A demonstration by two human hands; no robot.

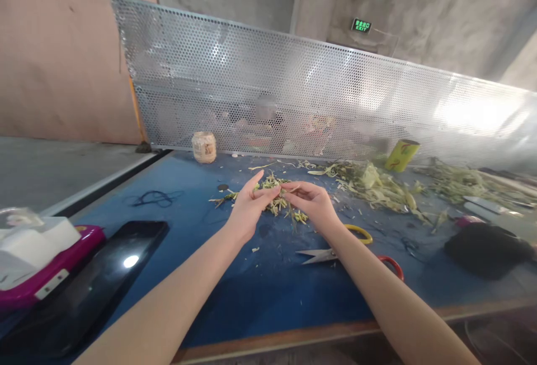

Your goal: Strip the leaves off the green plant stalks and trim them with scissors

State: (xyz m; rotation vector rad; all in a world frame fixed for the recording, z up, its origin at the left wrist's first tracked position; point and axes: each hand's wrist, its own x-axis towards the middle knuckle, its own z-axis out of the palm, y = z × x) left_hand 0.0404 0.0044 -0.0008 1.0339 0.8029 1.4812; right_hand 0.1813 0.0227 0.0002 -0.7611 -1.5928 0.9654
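Note:
My left hand (248, 205) and my right hand (311, 204) meet fingertip to fingertip above the middle of the blue table. Both are closed in a pinch around a thin pale husk strip (292, 190), which is mostly hidden by the fingers. On my left hand one finger points up, away from the pinch. Just behind and under the hands lies a small heap of yellow-green husk scraps (276, 205). Beneath my right forearm rest scissors (321, 255), blades parted, with one yellow and one red handle loop.
Dried husks (373, 186) spread at the right, beside a tilted green can (401, 155). A jar (204, 147) stands before the perforated metal screen (251, 74). Dark thread (155, 198), a black phone (96, 281) and a magenta power strip (54, 275) lie left. A black object (486, 247) sits right.

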